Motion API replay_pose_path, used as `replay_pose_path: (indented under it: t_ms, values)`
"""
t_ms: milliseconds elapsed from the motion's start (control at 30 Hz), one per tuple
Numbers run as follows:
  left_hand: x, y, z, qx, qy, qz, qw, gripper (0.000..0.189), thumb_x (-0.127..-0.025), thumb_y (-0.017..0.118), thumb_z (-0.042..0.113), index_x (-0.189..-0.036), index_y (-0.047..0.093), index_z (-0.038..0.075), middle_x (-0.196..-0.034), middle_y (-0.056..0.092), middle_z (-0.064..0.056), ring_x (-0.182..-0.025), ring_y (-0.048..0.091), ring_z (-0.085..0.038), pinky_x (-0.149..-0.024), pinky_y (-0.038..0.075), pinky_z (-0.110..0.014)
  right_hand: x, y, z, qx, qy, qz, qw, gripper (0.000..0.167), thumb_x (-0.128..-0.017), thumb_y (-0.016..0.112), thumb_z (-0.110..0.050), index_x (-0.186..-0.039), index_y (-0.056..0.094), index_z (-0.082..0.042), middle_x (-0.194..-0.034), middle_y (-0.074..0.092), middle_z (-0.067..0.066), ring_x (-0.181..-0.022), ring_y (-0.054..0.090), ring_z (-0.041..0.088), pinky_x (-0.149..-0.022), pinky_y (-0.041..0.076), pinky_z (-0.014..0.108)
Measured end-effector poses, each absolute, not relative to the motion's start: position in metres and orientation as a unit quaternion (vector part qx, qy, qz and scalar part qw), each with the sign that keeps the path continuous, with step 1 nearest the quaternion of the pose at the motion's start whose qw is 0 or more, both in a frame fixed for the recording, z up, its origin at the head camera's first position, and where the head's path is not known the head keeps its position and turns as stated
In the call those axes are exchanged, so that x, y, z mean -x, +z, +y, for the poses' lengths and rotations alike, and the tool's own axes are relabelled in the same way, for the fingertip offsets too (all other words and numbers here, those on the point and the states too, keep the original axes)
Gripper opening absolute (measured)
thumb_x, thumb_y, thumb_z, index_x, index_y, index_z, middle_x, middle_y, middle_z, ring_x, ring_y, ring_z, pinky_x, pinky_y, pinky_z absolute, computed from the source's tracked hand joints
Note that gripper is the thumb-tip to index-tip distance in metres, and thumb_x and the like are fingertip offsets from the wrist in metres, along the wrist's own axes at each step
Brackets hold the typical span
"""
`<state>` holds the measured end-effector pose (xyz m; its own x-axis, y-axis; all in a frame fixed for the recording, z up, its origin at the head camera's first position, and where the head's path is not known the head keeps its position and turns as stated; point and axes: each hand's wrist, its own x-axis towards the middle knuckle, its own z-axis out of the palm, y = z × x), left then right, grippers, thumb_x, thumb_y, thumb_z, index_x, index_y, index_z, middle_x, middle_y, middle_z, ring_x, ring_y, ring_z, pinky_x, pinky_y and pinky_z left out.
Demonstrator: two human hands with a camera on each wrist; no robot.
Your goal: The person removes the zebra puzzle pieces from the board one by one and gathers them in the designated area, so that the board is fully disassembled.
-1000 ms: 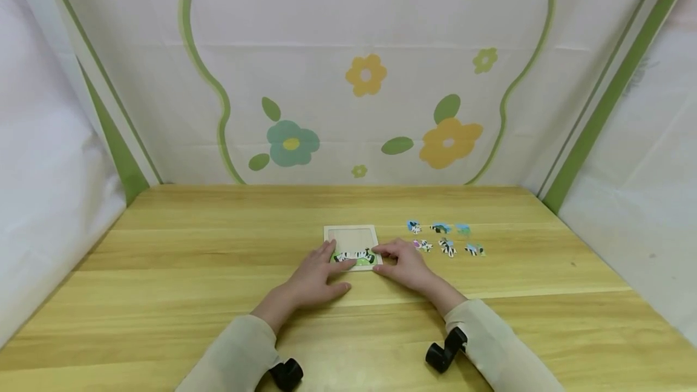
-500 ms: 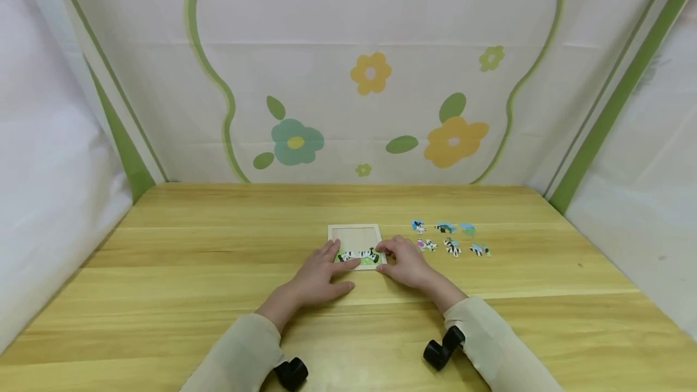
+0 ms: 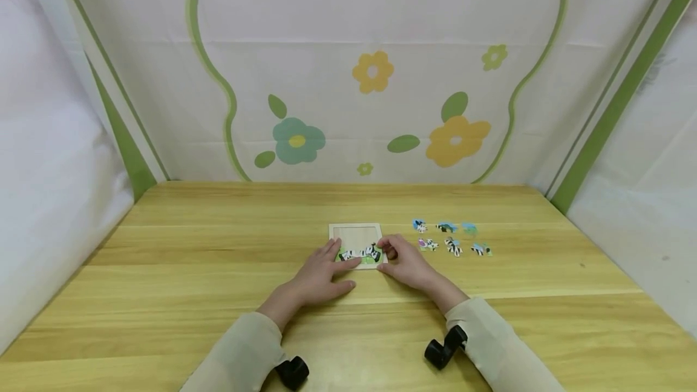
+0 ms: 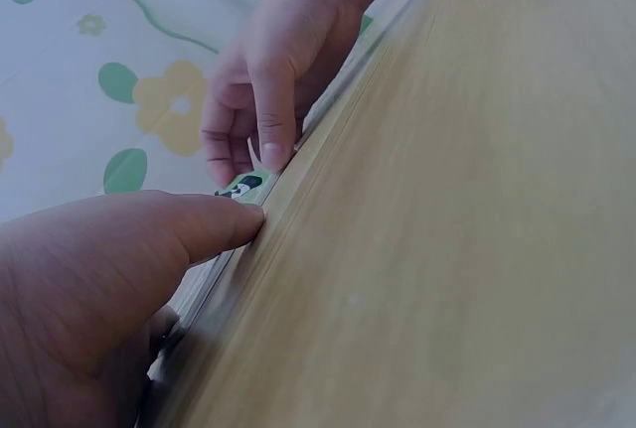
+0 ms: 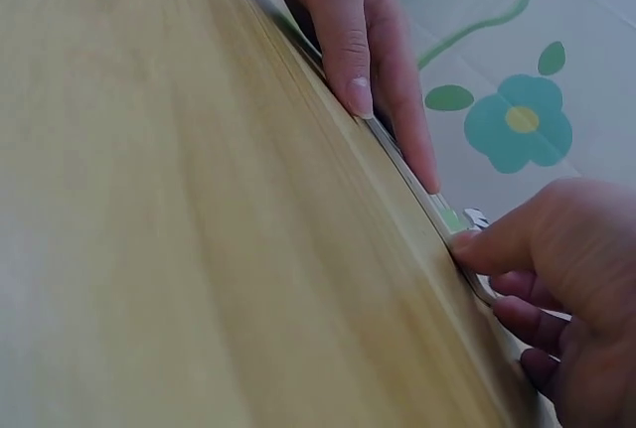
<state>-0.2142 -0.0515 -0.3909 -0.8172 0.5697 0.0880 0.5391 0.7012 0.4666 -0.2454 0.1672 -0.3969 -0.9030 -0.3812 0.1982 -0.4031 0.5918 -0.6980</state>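
Observation:
A square wooden puzzle frame point(image 3: 348, 225) lies on the table with zebra-patterned pieces along its near side. My left hand point(image 3: 321, 274) lies over the frame's near left corner, fingers extended, index finger across the left piece point(image 3: 345, 255). At the near right corner my right hand point(image 3: 405, 263) pinches a black, white and green puzzle piece point(image 3: 373, 253), which sits slightly askew. The right wrist view shows my right thumb and curled fingers point(image 5: 527, 324) at the frame's edge. How far the piece is seated is hidden by the fingers.
Several loose puzzle pieces point(image 3: 453, 247) in blue, green, black and white lie in two rows right of the frame. The wooden table point(image 3: 190, 295) meets a white flowered cloth point(image 3: 327, 47) behind, with cloth walls at both sides.
The right piece has shifted up and turned out of line with the left one as my right fingers have curled and lifted a little. My left hand stays in place.

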Motion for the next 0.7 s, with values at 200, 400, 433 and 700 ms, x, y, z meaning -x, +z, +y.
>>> replay_pose_path:
  t_ms: [200,400,433,700]
  values:
    - [0.2146,-0.3922,-0.0521,-0.297,0.244,0.922,0.036,0.046,-0.085,0.048,0.038,-0.128,0.044,0.022,-0.139,0.012,-0.021,-0.127,0.006,-0.031,-0.099,0.01,-0.048,0.2448,-0.398,0.1678,-0.214,0.425,-0.88,0.0,0.034,-0.073,0.068,-0.005,-0.103,0.053,-0.003,-0.089,0.051,0.003,-0.076,0.046,0.017,-0.068,0.04,0.031]
    - [0.2157,-0.3933,-0.0511,-0.297,0.244,0.922,0.035,0.046,-0.085,0.048,0.038,-0.128,0.045,0.022,-0.139,0.013,-0.02,-0.127,0.006,-0.03,-0.099,0.009,-0.047,0.2452,-0.3992,0.1695,-0.187,0.436,-0.88,-0.006,0.031,-0.075,0.065,-0.005,-0.104,0.056,-0.005,-0.087,0.053,0.002,-0.074,0.046,0.016,-0.067,0.04,0.031]
    - [0.2157,-0.393,-0.051,-0.297,0.244,0.922,0.036,0.046,-0.085,0.048,0.038,-0.128,0.045,0.023,-0.139,0.013,-0.02,-0.127,0.006,-0.03,-0.099,0.009,-0.047,0.2455,-0.3995,0.1695,-0.183,0.437,-0.881,-0.005,0.03,-0.075,0.065,-0.006,-0.104,0.056,-0.005,-0.088,0.053,0.002,-0.074,0.047,0.016,-0.067,0.041,0.03]
    - [0.2147,-0.3902,-0.0518,-0.292,0.246,0.923,0.043,0.045,-0.085,0.049,0.038,-0.128,0.045,0.022,-0.139,0.012,-0.021,-0.127,0.005,-0.031,-0.099,0.008,-0.046,0.2474,-0.3993,0.1671,-0.178,0.437,-0.882,0.008,0.028,-0.074,0.066,-0.005,-0.101,0.057,-0.002,-0.082,0.053,0.002,-0.07,0.048,0.015,-0.064,0.042,0.029]
